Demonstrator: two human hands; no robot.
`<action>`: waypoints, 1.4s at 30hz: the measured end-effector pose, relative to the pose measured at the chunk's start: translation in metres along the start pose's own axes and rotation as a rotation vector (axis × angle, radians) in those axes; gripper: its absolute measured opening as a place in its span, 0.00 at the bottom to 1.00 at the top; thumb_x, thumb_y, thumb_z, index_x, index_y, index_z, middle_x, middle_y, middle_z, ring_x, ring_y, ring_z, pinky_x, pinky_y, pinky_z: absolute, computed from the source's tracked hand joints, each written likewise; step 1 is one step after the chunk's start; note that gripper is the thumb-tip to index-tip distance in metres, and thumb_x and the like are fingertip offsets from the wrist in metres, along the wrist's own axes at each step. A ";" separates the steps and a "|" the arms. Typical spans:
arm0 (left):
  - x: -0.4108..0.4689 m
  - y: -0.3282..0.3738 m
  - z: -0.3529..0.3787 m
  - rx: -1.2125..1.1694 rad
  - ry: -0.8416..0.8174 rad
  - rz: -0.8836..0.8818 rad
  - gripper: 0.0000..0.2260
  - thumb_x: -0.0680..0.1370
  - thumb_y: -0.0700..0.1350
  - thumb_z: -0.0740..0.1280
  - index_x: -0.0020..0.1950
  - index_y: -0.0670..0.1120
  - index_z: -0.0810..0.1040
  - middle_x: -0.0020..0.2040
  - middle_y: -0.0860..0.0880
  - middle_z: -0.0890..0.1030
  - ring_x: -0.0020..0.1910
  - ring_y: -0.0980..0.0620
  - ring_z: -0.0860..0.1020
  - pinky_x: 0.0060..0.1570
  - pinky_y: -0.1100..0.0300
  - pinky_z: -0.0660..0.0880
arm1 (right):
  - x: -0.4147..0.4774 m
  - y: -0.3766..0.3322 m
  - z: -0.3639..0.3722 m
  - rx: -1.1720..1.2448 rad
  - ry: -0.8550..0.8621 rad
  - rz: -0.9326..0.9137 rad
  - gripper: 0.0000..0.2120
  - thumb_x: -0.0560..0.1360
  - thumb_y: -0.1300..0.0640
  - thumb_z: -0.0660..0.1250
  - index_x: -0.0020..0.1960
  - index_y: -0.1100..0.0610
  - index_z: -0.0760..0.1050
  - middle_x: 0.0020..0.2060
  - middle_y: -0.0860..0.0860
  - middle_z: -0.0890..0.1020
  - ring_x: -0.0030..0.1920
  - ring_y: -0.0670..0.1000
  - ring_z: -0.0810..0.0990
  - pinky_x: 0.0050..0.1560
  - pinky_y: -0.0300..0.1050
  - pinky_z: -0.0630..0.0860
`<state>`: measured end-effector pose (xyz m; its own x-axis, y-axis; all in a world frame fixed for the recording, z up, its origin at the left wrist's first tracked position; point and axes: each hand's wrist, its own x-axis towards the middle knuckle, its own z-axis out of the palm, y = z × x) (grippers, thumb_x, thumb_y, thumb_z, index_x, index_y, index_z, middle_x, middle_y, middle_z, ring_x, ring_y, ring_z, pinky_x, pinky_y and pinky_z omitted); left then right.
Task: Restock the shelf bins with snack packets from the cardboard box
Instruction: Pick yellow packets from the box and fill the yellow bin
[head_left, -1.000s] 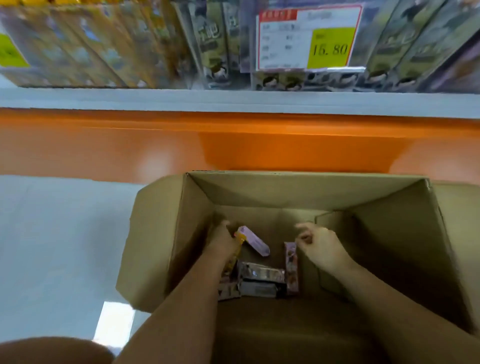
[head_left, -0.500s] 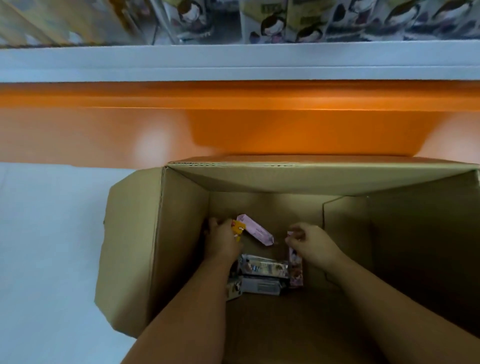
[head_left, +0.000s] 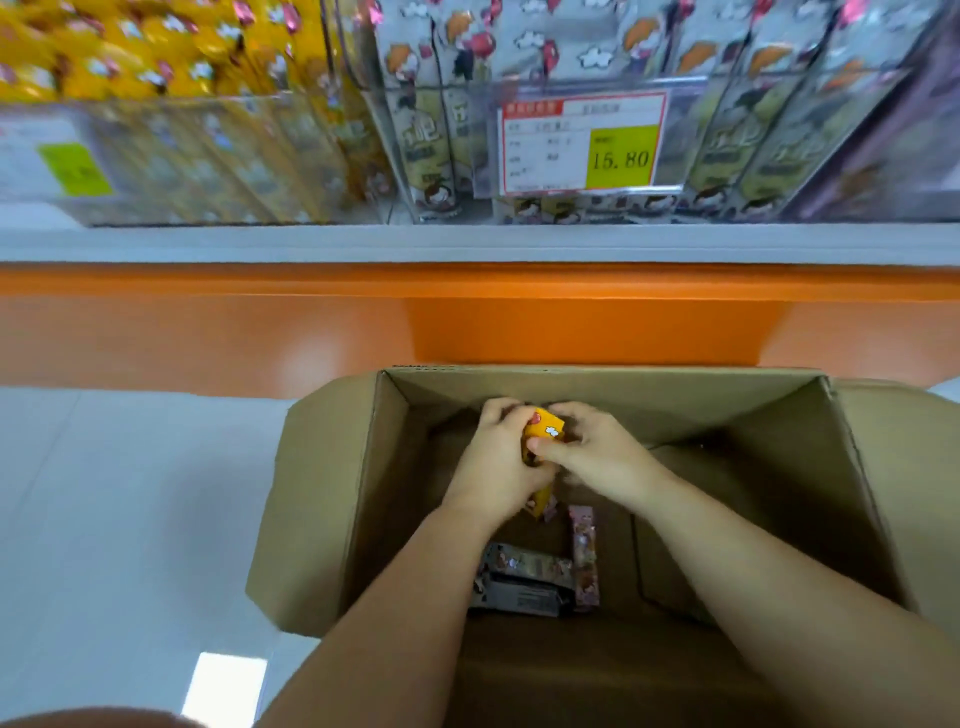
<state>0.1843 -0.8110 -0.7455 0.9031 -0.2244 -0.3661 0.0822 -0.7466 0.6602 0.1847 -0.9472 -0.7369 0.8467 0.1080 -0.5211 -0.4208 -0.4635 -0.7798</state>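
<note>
Clasping a yellow packet (head_left: 546, 429), left grip (head_left: 496, 460) and right grip (head_left: 605, 457) hover by box wall (head_left: 649, 387).

Shop aisle: price tag (head_left: 583, 144) on shelf bins (head_left: 571, 78) of snack packets (head_left: 431, 150).

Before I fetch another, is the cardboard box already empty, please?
No, grey packets and a pink packet lie on the cardboard box floor.

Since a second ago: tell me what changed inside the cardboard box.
The right hand moved left to meet the left hand. Both now grip the yellow packet, lifted inside the cardboard box. The dark packets and the pink packet lie where they were on its floor.
</note>
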 end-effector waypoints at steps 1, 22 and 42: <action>-0.006 0.008 -0.005 0.002 0.011 0.033 0.25 0.73 0.44 0.71 0.70 0.47 0.69 0.68 0.52 0.63 0.63 0.53 0.69 0.58 0.67 0.62 | -0.007 -0.009 -0.004 -0.024 0.005 -0.029 0.18 0.73 0.54 0.70 0.61 0.53 0.73 0.54 0.52 0.80 0.54 0.52 0.78 0.56 0.51 0.77; -0.111 0.166 -0.244 0.219 -0.038 0.426 0.28 0.72 0.39 0.73 0.69 0.54 0.70 0.64 0.55 0.73 0.63 0.57 0.71 0.62 0.62 0.70 | -0.162 -0.201 -0.068 0.108 0.170 -0.613 0.06 0.74 0.60 0.69 0.49 0.51 0.79 0.41 0.47 0.85 0.42 0.43 0.82 0.41 0.35 0.78; -0.065 0.099 -0.317 -0.092 0.663 0.316 0.16 0.73 0.43 0.73 0.59 0.50 0.75 0.52 0.50 0.77 0.49 0.50 0.75 0.43 0.60 0.70 | -0.086 -0.327 -0.042 -0.318 0.407 -0.914 0.15 0.75 0.60 0.68 0.58 0.46 0.72 0.47 0.44 0.79 0.52 0.49 0.79 0.57 0.49 0.77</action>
<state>0.2671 -0.6714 -0.4482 0.9522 0.0279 0.3043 -0.2148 -0.6472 0.7315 0.2635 -0.8424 -0.4227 0.8694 0.2568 0.4221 0.4889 -0.5703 -0.6601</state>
